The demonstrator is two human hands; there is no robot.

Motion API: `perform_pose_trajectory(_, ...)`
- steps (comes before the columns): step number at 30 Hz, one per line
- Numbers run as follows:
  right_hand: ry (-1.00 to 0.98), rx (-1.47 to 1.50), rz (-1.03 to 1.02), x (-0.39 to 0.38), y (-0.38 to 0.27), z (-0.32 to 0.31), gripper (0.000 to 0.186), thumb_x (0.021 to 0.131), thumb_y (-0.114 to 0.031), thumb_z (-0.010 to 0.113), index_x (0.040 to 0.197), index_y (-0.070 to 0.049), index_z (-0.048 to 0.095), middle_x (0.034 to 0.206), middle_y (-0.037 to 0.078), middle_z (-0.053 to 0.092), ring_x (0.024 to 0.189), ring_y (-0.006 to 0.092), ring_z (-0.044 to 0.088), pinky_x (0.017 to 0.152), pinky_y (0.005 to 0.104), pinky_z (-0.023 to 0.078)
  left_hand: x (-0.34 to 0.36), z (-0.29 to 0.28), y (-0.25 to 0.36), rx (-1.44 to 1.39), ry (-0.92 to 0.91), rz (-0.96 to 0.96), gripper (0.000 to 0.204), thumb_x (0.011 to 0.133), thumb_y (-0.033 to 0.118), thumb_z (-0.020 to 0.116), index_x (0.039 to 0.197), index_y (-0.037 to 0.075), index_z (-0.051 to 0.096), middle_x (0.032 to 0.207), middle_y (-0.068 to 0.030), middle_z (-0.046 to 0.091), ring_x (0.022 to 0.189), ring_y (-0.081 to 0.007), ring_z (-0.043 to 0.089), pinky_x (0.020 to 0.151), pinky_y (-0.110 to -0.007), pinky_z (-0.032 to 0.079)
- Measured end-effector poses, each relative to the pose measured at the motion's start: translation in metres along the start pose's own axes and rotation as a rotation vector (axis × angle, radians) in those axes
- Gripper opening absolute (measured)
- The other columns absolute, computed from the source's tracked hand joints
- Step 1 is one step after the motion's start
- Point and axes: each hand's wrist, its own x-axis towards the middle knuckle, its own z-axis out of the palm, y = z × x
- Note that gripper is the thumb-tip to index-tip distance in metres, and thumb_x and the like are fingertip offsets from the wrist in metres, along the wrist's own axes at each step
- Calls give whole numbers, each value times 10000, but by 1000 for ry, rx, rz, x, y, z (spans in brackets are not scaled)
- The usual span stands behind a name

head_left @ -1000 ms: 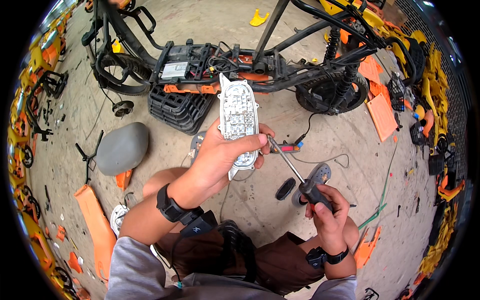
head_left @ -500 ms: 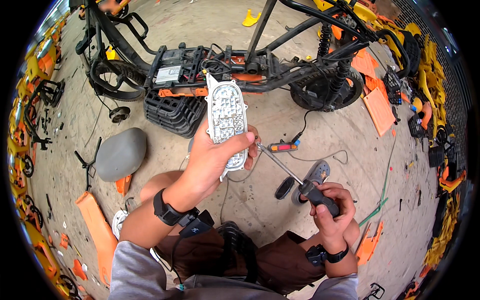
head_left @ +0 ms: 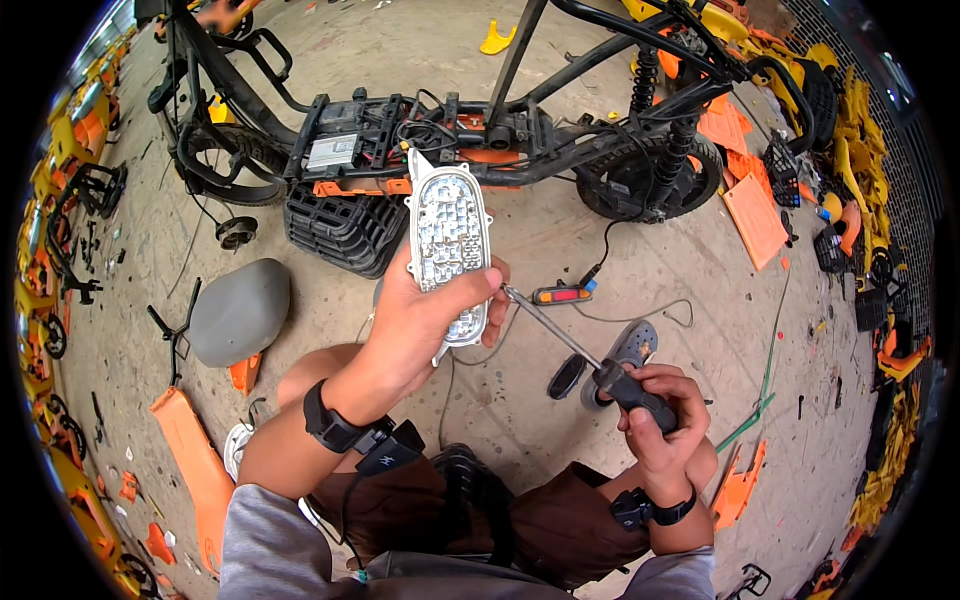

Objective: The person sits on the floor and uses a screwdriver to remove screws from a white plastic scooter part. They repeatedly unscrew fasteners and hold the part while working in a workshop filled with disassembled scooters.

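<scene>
My left hand [head_left: 428, 300] grips an oblong silver metal cover [head_left: 452, 235], its pocketed, ribbed face turned up toward me. The thumb lies across its lower part, and small lugs stick out along the rim. In my right hand [head_left: 668, 405] is a screwdriver [head_left: 632, 392] with a dark handle, the fingers wrapped round its end. The shaft points up and left, with its tip at the cover's right edge beside my left fingertips. Whether the tip touches a screw there is too small to tell.
Ahead stands a stripped black scooter frame [head_left: 560, 150] with a black crate [head_left: 340, 232] beside it. A grey seat [head_left: 240, 312] and an orange panel [head_left: 195, 470] lie at left. A red-and-orange light [head_left: 562, 295] with a cable lies on the floor. Yellow and orange parts line both sides.
The cover and screwdriver have shifted slightly left, together with my hands. Both grips look the same as before.
</scene>
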Motion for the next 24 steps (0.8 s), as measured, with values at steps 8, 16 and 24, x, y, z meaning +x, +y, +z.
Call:
perform_pose_trajectory(8, -2, -45, -4, 0, -1, 0, 293, 810, -91, 759, 1026, 21, 597, 1096, 192, 660, 1014, 255, 626, 962, 395, 447, 0, 0, 0, 20, 17, 3, 428, 887, -1, 671, 1269, 22, 482, 894, -93, 645, 697, -168, 642, 520, -317, 534)
perform_pose_trajectory(16, 18, -118, -37, 0, -3, 0, 285, 789, -79, 761, 1012, 23, 616, 1068, 203, 678, 973, 262, 644, 973, 414, 447, -1, 1, 0, 53, 11, 48, 454, 881, -49, 647, 1292, 11, 464, 895, -102, 641, 697, -176, 634, 512, -326, 532)
perform_pose_trajectory(24, 34, -177, -86, 4, -5, 0, 277, 725, -11, 765, 974, 47, 658, 1051, 206, 688, 938, 268, 664, 896, 397, 501, 2, -2, -4, 60, -6, 86, 465, 876, -76, 623, 1301, 4, 454, 894, -113, 633, 699, -175, 627, 520, -314, 531)
